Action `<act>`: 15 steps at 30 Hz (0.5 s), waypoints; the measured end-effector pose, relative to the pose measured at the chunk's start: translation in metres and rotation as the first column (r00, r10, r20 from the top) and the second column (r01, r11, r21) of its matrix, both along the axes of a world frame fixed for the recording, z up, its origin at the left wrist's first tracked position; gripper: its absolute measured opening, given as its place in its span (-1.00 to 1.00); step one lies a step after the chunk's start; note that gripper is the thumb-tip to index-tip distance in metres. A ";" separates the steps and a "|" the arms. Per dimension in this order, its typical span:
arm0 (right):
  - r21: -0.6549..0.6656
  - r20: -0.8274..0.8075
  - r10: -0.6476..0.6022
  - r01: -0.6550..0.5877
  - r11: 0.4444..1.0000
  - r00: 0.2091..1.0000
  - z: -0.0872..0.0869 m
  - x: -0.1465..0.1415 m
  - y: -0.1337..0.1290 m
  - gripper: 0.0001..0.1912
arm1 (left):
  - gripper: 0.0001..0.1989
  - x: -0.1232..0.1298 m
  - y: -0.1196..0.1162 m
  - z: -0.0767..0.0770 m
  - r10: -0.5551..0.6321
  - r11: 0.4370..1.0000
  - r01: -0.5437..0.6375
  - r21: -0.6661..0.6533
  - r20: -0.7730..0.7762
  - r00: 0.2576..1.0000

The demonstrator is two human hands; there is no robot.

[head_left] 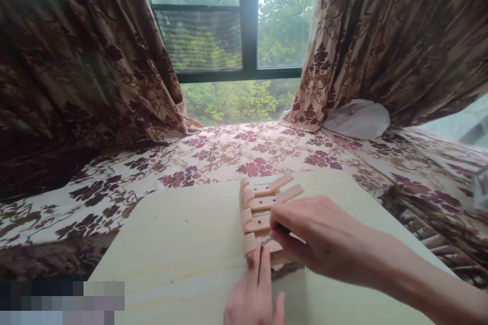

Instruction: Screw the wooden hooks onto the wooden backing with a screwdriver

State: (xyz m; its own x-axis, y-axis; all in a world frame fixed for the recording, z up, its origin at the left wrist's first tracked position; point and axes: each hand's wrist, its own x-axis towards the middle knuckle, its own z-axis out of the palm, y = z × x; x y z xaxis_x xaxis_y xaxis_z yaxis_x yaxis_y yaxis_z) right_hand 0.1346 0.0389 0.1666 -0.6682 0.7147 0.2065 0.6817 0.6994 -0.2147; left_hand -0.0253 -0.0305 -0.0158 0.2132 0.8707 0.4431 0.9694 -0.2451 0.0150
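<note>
My right hand [316,236] is closed around a screwdriver [282,228]. Only part of its dark handle and its thin shaft show, slanting down to the left. By the tip is a small dark screw [263,245], held between two outstretched fingertips of my left hand [253,289]. Those fingers rest on the near end of a wooden assembly [253,223]; the thumb stands apart. The assembly has a row of pale slats, several with a dark screw in them, and blocks along its left edge. Two slats [292,193] stick out to the upper right. My right hand hides part of it.
The assembly lies on a pale wood-grain board [171,233] with rounded corners. Behind the board spreads a floral cloth [236,150] reaching the window [249,35]. Patterned curtains [114,51] hang on both sides. A white plastic bag [358,119] lies at the back right.
</note>
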 end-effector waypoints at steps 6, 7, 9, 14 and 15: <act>0.046 0.060 0.033 -0.036 0.998 0.998 -0.001 -0.008 0.005 -0.83 | -0.32 -0.006 -0.001 0.020 -0.138 0.990 0.138 0.018 -0.015 0.990; 0.052 0.075 0.035 -0.039 0.998 0.997 -0.001 -0.008 0.005 -0.82 | -0.33 -0.006 -0.001 0.021 -0.141 0.990 0.141 0.014 -0.012 0.990; 0.061 0.097 0.034 -0.040 0.997 0.995 0.000 -0.009 0.006 -0.81 | -0.34 -0.006 -0.001 0.023 -0.150 0.989 0.150 0.014 -0.003 0.989; 0.014 0.113 0.050 -0.052 0.999 0.992 0.002 -0.010 0.006 -0.83 | -0.35 -0.004 -0.001 0.026 -0.168 0.985 0.168 0.047 0.000 0.986; 0.002 0.120 0.053 -0.054 0.999 0.991 0.002 -0.010 0.006 -0.83 | -0.36 -0.004 -0.001 0.026 -0.171 0.984 0.171 0.056 -0.004 0.985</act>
